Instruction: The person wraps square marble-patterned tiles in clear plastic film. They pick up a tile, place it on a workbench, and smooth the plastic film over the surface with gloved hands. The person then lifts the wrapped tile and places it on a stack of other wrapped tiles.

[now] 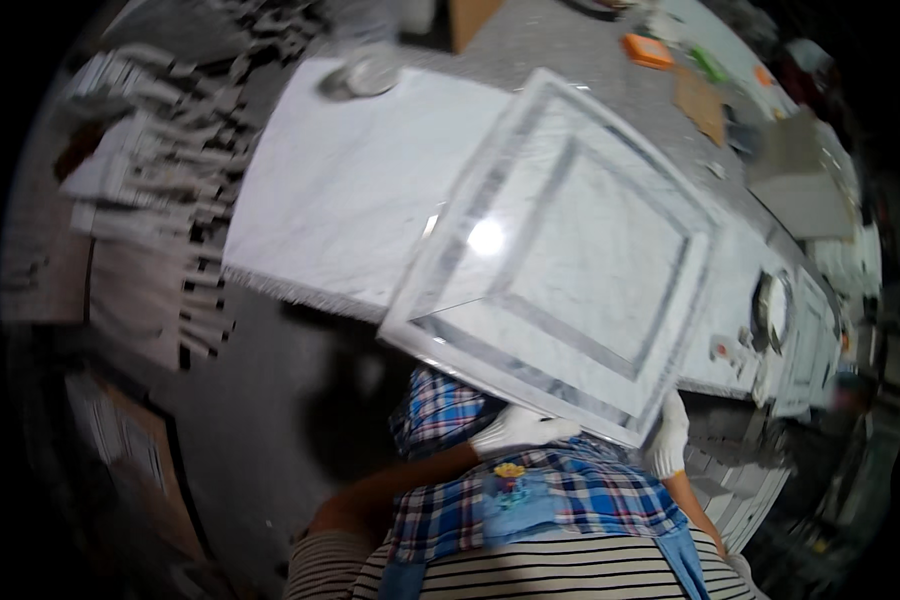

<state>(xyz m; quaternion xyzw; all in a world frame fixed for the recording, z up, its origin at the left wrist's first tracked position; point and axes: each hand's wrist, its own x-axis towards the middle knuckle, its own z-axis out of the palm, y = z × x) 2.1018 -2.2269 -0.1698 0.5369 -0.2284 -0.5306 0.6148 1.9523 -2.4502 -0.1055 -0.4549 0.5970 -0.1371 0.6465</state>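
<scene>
A large glossy panel [595, 250] with a white marble look and grey inlaid borders lies at a slant before me, its near edge overhanging towards my body. My left hand [522, 430], in a white glove, is at the near edge, fingers partly under it. At the near right corner, my gloved right hand [670, 437] grips the panel's side, its fingertips partly hidden. Beneath the panel is a white marble-look slab [360, 190] with a rough near edge.
A round, pale container [372, 72] stands on the slab's far end. To the left are stacked pale strips [150, 190] and a leaning board [135, 450]. An orange box [648, 51] and brown cardboard [700, 105] lie at the far right. Stacked tiles [740, 490] are beside my right arm.
</scene>
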